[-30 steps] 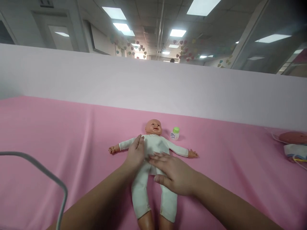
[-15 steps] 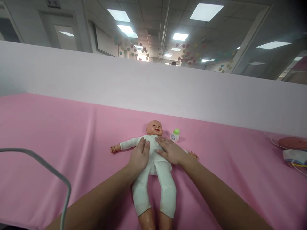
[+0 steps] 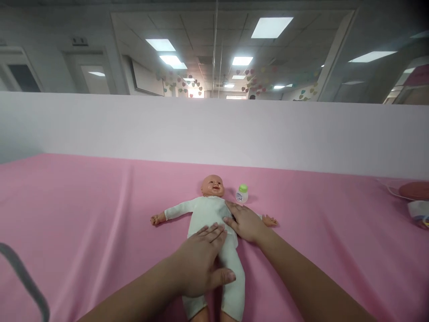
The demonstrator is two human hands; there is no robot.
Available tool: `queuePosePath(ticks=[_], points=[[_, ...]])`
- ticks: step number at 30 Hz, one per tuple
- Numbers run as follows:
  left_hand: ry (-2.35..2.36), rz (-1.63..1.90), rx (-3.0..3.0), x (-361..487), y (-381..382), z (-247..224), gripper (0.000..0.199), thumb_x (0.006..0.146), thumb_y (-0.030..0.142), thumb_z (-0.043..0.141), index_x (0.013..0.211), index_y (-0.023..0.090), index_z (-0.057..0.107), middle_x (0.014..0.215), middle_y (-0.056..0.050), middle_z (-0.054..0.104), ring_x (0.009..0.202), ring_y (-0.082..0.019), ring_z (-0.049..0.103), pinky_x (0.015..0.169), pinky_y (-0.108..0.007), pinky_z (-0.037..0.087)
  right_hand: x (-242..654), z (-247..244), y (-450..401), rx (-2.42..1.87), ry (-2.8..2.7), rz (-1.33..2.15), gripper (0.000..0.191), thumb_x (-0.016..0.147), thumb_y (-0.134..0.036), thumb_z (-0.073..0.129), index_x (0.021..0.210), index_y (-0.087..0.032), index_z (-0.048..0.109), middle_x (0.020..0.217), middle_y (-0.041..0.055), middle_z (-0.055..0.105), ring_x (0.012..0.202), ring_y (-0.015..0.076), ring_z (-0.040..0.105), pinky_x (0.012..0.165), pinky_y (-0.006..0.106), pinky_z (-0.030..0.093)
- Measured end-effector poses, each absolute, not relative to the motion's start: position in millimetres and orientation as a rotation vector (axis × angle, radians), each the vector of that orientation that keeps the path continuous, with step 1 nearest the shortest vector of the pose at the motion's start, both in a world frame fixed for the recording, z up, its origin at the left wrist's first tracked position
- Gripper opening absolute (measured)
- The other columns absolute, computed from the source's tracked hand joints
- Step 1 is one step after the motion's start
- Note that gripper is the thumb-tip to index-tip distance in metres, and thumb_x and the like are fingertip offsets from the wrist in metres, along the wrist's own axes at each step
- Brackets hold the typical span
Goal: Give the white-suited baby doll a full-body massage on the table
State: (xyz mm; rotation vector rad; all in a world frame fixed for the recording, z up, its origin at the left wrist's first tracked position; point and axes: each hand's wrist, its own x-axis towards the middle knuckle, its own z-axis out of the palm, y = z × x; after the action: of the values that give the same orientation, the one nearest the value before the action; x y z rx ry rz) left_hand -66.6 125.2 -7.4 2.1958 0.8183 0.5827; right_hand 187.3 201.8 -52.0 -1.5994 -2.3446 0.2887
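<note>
A baby doll (image 3: 203,212) in a white suit lies on its back on the pink mat (image 3: 83,214), arms spread and head away from me. My left hand (image 3: 204,255), flat with the thumb apart, is over its lower belly and hips; whether the palm presses on the cloth I cannot tell. My right hand (image 3: 246,219) lies along the side of the chest, fingers stretched out on the suit near the shoulder. Just beyond the right fingertips stands a small clear bottle (image 3: 241,194) with a green cap. The doll's feet are cut off by the lower edge.
A white padded wall (image 3: 214,132) runs behind the mat, with glass above it. At the far right lie a reddish-brown round thing (image 3: 415,190) and a whitish cloth-like thing (image 3: 418,210). A grey cable (image 3: 25,277) curves in at the lower left.
My left hand has moved from the side of the doll's chest down and across its lower belly, palm turning down. My right hand stays at the chest. The camera view has tilted slightly.
</note>
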Motion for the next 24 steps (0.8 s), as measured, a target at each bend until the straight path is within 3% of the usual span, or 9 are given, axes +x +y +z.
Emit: queuePosePath(ticks=[6, 13, 17, 20, 22, 24], points=[[0.863, 0.657, 2.125, -67.0, 173.4, -10.4, 0.066, 0.085, 0.054, 0.075, 0.145, 0.029, 0.063, 0.161, -0.010, 0.044, 0.155, -0.037, 0.030, 0.129, -0.056, 0.009, 189.8, -47.3, 201.5, -1.548, -2.322, 0.326, 0.080, 0.102, -0.065, 0.039, 0.164, -0.016, 0.031, 0.164, 0.0159, 0.043, 0.149, 0.0332, 0.043, 0.121, 0.048, 0.033], [0.931, 0.790, 2.008, -74.5, 241.9, -16.5, 0.062, 0.074, 0.054, 0.083, 0.131, 0.031, 0.072, 0.152, -0.007, 0.058, 0.152, -0.034, 0.040, 0.130, -0.045, 0.015, 189.4, -49.9, 203.9, -1.548, -2.319, 0.334, 0.079, 0.102, -0.066, 0.039, 0.164, -0.018, 0.032, 0.161, 0.0163, 0.046, 0.146, 0.0337, 0.047, 0.118, 0.050, 0.036], [1.090, 0.825, 2.050, -95.0, 261.3, -30.7, 0.060, 0.080, 0.061, 0.074, 0.130, 0.029, 0.072, 0.151, -0.008, 0.059, 0.150, -0.033, 0.043, 0.129, -0.042, 0.019, 191.5, -45.9, 202.4, -1.560, -2.320, 0.369, 0.075, 0.104, -0.063, 0.037, 0.165, -0.021, 0.030, 0.164, 0.0133, 0.043, 0.148, 0.0325, 0.044, 0.120, 0.050, 0.035], [1.169, 0.745, 2.174, -111.1, 269.1, -41.2, 0.062, 0.085, 0.065, 0.067, 0.134, 0.026, 0.069, 0.154, -0.011, 0.056, 0.150, -0.035, 0.042, 0.129, -0.046, 0.014, 196.3, -34.1, 200.0, -1.569, -2.319, 0.420, 0.072, 0.105, -0.062, 0.036, 0.165, -0.023, 0.029, 0.169, 0.0102, 0.034, 0.154, 0.0312, 0.034, 0.124, 0.051, 0.031], [1.194, 0.686, 2.256, -118.4, 272.2, -46.5, 0.064, 0.089, 0.066, 0.061, 0.139, 0.026, 0.066, 0.155, -0.011, 0.054, 0.152, -0.035, 0.039, 0.129, -0.049, 0.010, 197.5, -21.3, 194.9, -1.503, -2.338, 0.446, 0.068, 0.106, -0.062, 0.034, 0.163, -0.025, 0.034, 0.171, 0.0077, 0.029, 0.158, 0.0297, 0.025, 0.127, 0.053, 0.025], [1.216, 0.629, 2.324, -122.5, 273.6, -50.1, 0.065, 0.093, 0.066, 0.054, 0.144, 0.026, 0.062, 0.158, -0.011, 0.052, 0.153, -0.034, 0.038, 0.129, -0.049, 0.010, 194.1, -7.6, 184.4, -1.337, -2.365, 0.507, 0.063, 0.107, -0.060, 0.034, 0.159, -0.027, 0.043, 0.169, 0.0055, 0.034, 0.159, 0.0272, 0.026, 0.128, 0.053, 0.022]])
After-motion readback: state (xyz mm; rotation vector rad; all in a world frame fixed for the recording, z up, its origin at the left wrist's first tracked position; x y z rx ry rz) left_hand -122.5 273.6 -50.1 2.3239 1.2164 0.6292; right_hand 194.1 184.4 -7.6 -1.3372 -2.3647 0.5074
